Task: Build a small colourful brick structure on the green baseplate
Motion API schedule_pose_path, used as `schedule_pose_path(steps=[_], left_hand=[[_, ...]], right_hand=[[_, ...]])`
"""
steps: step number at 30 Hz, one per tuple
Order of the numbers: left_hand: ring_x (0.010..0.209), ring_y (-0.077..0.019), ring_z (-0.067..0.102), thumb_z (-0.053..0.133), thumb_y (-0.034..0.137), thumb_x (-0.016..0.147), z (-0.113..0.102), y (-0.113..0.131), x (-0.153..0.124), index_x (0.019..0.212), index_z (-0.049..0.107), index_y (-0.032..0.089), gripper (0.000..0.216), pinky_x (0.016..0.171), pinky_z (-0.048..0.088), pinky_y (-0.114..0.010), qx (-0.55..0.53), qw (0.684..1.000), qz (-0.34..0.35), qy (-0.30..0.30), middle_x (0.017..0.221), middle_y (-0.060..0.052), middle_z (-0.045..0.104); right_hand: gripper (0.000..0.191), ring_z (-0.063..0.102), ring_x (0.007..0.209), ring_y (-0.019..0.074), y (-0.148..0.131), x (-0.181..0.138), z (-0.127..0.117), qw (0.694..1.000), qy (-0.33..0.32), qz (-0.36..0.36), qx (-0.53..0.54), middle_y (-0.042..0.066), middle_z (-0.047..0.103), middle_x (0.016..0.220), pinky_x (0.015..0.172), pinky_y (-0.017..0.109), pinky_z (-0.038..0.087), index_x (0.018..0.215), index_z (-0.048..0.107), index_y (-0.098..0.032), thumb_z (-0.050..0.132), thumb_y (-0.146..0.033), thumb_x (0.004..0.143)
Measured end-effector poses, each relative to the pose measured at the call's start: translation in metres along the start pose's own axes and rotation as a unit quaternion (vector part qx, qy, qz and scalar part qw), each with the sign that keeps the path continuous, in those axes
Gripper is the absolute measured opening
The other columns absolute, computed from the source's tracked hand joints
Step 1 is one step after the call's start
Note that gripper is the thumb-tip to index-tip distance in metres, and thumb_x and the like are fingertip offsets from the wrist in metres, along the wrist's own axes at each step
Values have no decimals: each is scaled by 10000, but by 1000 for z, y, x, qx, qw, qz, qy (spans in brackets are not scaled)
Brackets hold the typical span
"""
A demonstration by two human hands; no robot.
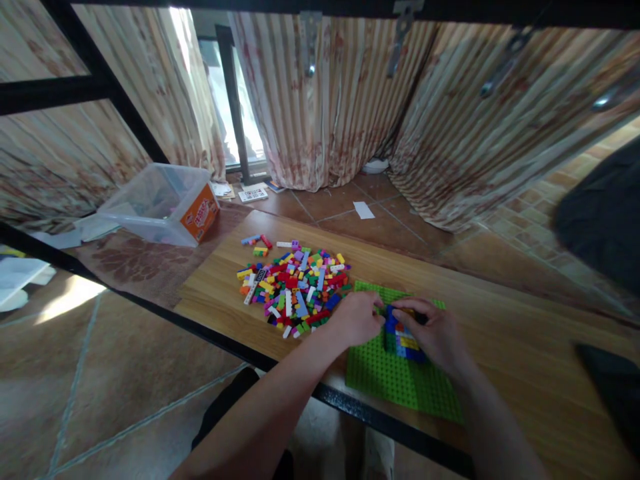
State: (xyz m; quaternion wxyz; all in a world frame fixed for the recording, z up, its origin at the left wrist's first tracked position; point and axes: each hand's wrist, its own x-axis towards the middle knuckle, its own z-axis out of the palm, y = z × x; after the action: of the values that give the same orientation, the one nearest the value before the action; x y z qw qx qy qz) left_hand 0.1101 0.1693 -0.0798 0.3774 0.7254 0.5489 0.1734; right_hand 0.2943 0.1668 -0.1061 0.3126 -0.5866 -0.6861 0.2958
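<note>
A green studded baseplate (387,373) lies on the wooden board, and a small low build of toy bricks (403,340), mostly blue with yellow, red and green parts, sits on it. My right hand (437,330) reaches over the build from the right, thumb and fingers closed on its upper part. Just left of the build is my left hand (357,319), its fingers curled in a pinch near the build's edge. Anything between those left fingertips is hidden or too small to name. My hands cover part of the build's far side.
A pile of loose, mixed-colour bricks (295,287) spreads left of the baseplate on the wooden board (500,327). Farther left stands a clear plastic tub (145,223) with an orange label. A dark flat object (607,380) lies at the right. Striped curtains (320,100) hang behind.
</note>
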Motion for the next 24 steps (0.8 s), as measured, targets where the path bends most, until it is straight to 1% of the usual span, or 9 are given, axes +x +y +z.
schedule_pose_path(steps=[3, 6, 9, 11, 14, 17, 20, 24], left_hand=[[902, -215, 680, 551, 222, 847, 2, 4, -7, 1070, 681, 169, 263, 848, 539, -335, 22, 1000, -17, 12, 951, -75, 733], [961, -260, 683, 505, 243, 876, 9, 10, -19, 1121, 654, 161, 298, 872, 540, -380, 49, 998, -22, 28, 1002, -111, 726], [909, -307, 697, 450, 283, 907, 21, 17, -33, 1160, 594, 123, 332, 809, 557, -435, 75, 997, -14, 33, 981, -154, 718], [861, -314, 703, 433, 289, 911, 28, 21, -41, 1220, 529, 92, 379, 758, 566, -434, 83, 996, 3, 25, 960, -170, 713], [847, -312, 705, 402, 255, 915, 35, 24, -45, 1258, 471, 61, 401, 729, 567, -421, 93, 995, 21, 10, 949, -179, 709], [851, -310, 706, 365, 262, 934, 34, 24, -43, 1246, 478, 65, 386, 732, 566, -419, 103, 994, 25, 6, 932, -177, 711], [862, -315, 706, 368, 278, 938, 31, 22, -41, 1230, 495, 75, 378, 735, 565, -422, 114, 993, 19, 0, 930, -181, 713], [863, -319, 705, 381, 305, 941, 29, 20, -41, 1220, 506, 90, 374, 747, 562, -436, 122, 992, 21, -1, 945, -179, 715]], right_hand=[[202, 645, 946, 235, 1, 1, 0, 1000, 7, 1, -3, 54, 711, 979, 901, 426, 486, 867, 745, -242, 640, -393, 786], [197, 652, 927, 237, 1, 2, 0, 1000, 9, -9, -9, 56, 716, 958, 877, 422, 501, 853, 747, -242, 647, -393, 777], [191, 657, 917, 236, 2, 3, -1, 1000, 0, -16, -19, 58, 723, 946, 863, 413, 509, 853, 749, -242, 642, -384, 783], [192, 661, 915, 237, 3, 4, -1, 1000, -5, -16, -27, 56, 728, 941, 863, 414, 509, 858, 748, -242, 643, -385, 784], [197, 667, 910, 241, 4, 6, -2, 999, -8, -15, -40, 51, 738, 935, 862, 419, 508, 857, 750, -250, 637, -396, 788], [203, 673, 878, 238, 5, 8, -1, 998, -13, -16, -55, 44, 743, 909, 846, 417, 508, 849, 756, -259, 634, -407, 782], [217, 676, 842, 235, 5, 10, -1, 998, -23, -1, -59, 38, 743, 871, 829, 415, 511, 837, 761, -254, 636, -418, 768], [230, 672, 872, 238, 3, 9, -1, 999, -21, 10, -46, 46, 738, 895, 842, 423, 505, 855, 764, -247, 639, -421, 771]])
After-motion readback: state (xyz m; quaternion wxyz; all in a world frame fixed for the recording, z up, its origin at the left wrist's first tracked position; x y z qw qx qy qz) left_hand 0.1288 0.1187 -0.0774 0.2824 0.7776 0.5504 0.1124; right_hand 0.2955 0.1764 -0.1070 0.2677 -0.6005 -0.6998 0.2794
